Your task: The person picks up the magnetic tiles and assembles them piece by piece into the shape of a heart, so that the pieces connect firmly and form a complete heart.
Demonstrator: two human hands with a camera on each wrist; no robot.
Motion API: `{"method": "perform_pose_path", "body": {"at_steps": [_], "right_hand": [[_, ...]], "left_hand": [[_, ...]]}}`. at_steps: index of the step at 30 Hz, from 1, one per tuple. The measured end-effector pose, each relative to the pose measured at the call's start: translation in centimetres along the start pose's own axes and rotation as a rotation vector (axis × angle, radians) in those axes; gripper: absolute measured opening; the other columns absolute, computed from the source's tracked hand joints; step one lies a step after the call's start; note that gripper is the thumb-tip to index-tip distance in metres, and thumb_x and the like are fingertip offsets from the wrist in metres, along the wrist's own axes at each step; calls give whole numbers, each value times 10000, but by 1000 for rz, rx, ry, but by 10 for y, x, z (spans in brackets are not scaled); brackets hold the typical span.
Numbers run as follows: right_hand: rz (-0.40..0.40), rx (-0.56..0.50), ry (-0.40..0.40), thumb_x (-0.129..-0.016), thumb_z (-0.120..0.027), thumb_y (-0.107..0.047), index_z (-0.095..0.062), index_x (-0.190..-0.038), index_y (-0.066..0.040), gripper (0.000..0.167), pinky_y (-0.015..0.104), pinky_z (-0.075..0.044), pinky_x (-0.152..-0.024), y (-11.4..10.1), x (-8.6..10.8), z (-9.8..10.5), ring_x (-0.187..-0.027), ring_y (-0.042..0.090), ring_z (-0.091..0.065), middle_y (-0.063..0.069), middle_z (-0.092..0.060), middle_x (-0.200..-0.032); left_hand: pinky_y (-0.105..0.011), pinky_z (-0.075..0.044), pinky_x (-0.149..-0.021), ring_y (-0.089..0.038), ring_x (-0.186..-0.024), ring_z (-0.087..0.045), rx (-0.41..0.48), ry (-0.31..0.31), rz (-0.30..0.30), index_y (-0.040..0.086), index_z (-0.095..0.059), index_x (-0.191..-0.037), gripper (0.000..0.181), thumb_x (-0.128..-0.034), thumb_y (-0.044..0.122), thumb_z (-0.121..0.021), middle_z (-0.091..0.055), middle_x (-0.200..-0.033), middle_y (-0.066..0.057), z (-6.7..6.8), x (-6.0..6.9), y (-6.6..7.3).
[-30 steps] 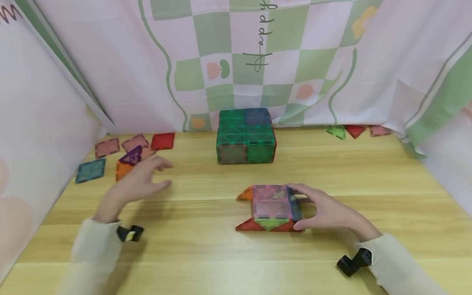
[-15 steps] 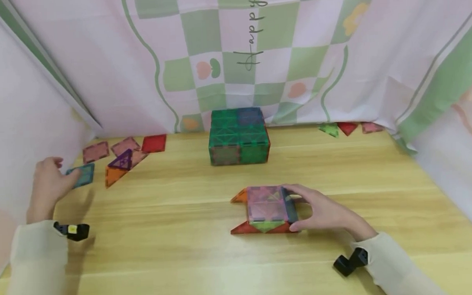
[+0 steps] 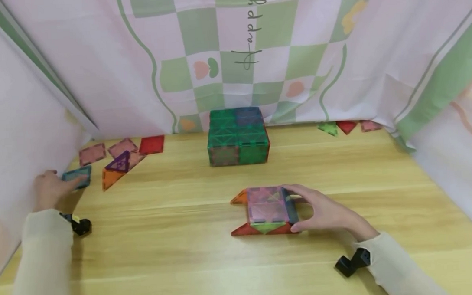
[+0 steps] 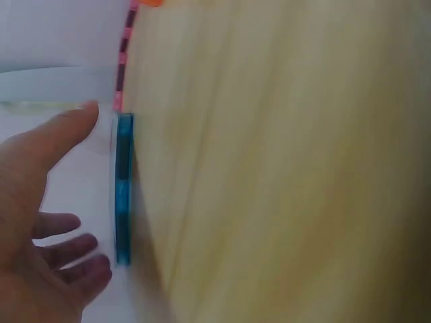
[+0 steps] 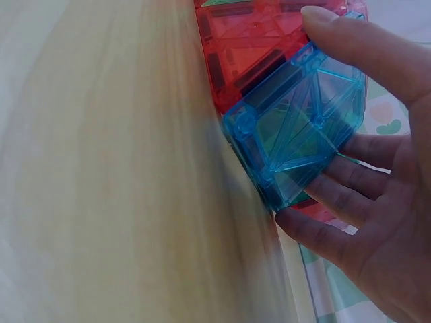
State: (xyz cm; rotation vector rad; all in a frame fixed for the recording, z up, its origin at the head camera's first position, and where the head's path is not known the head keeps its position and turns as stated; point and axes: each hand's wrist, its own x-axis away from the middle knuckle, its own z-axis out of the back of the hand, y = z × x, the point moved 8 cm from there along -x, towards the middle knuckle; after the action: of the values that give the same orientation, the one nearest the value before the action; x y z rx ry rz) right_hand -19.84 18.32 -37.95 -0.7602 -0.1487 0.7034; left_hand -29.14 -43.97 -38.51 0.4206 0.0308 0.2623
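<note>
Right hand (image 3: pixel 328 207) grasped tile block (image 3: pixel 267 205) mid-table, blue end panel (image 5: pixel 303 121) showed clearly only from right wrist, left hand (image 3: pixel 52 191) hung unclenched by teal tile (image 3: pixel 80 172), left edge of table (image 3: pixel 165 254), contact indistinct

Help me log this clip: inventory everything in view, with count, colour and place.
Box: 1, mostly green, back centre
Build: 1, pink, blue, red, green and orange, centre
Pink tiles: 4, pink, three back left, one back right
Red tile: 1, red, back left
Orange tile: 1, orange, left
Purple triangle: 1, purple, overlapping the orange tile
Blue tile: 1, blue, far left
Green tile: 1, green, back right
Red triangle: 1, red, back right
Table: 1, pale wood, below
Curtain: count unclear, white with pink and green, back and sides
Cameras: 2, black, one per wrist
Sleeves: 2, beige, both arms
Left grip: 1, at the blue tile
Right grip: 1, around the build's blue end
</note>
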Motion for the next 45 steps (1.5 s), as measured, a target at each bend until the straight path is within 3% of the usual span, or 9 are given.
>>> {"method": "perform_pose_path", "body": {"at_steps": [4, 8, 14, 20, 24, 31, 39, 41, 45], "right_hand": [[-17, -11, -5, -729, -826, -254, -337, -1421, 45, 898, 489, -461, -954, 1, 2, 0, -1197, 397, -517, 223, -462, -1381], [-20, -26, -8, -724, -829, -246, -336, -1417, 54, 902, 484, -459, -958, 0, 2, 0, -1201, 396, -517, 228, -456, -1385], [-11, -18, -7, -729, -826, -233, -335, -1415, 59, 893, 478, -468, -947, 1, -1, 0, -1179, 402, -531, 237, -463, -1372], [-42, 2, -7, -743, -818, -256, -333, -1424, 46, 889, 497, -452, -953, 3, 1, 3, -1194, 398, -526, 224, -450, -1389], [-52, -2, -10, -746, -816, -259, -335, -1423, 42, 883, 513, -443, -955, 3, 1, 3, -1197, 403, -526, 224, -446, -1392], [-6, 0, -5, -737, -824, -231, -348, -1408, 59, 872, 525, -447, -942, 0, -2, 2, -1174, 425, -530, 247, -470, -1358], [-22, 15, -12, -745, -817, -255, -337, -1420, 44, 880, 537, -446, -939, -1, -1, 2, -1184, 430, -519, 244, -462, -1369], [-30, 5, -19, -745, -817, -260, -325, -1429, 36, 893, 540, -441, -948, 0, -2, 0, -1199, 428, -508, 241, -447, -1384], [-38, -1, -31, -747, -814, -297, -268, -1468, -10, 949, 551, -419, -972, -1, -2, -1, -1240, 422, -470, 227, -398, -1429]], "left_hand": [[-548, -460, -720, -513, -875, -473, -18, -36, 13, -312, -385, -1144, 934, -850, 550, -592, -445, -1012, -476, -8, -4, -1], [-405, -461, -560, -360, -674, -535, -4, -53, -4, -234, -474, -925, 807, -821, 552, -624, -538, -821, -350, -9, -5, 0], [-550, -463, -738, -512, -882, -513, 53, -145, -48, -334, -310, -1180, 852, -856, 391, -619, -434, -1072, -480, -8, 6, -2], [-651, -358, -933, -619, -1085, -379, -22, -225, -75, -312, -146, -1322, 960, -868, 392, -615, -276, -1252, -533, -10, 17, 6], [-667, -328, -955, -630, -1111, -357, -38, -238, -128, -296, -136, -1340, 973, -852, 374, -645, -262, -1278, -531, -12, 28, 16], [-670, -354, -922, -626, -1087, -385, -18, -190, -174, -286, -142, -1350, 973, -834, 342, -677, -309, -1260, -525, -7, 50, 24], [-603, -440, -786, -549, -990, -488, 70, -15, -381, -225, -296, -1342, 854, -735, 169, -750, -457, -1182, -436, -1, 89, 67], [-546, -468, -786, -506, -996, -494, 105, -19, -428, -191, -300, -1365, 856, -723, 138, -762, -471, -1175, -400, -3, 100, 82], [-547, -494, -819, -418, -1037, -477, 211, -52, -558, -131, -308, -1388, 872, -674, 40, -779, -461, -1195, -322, -13, 121, 120]]}}
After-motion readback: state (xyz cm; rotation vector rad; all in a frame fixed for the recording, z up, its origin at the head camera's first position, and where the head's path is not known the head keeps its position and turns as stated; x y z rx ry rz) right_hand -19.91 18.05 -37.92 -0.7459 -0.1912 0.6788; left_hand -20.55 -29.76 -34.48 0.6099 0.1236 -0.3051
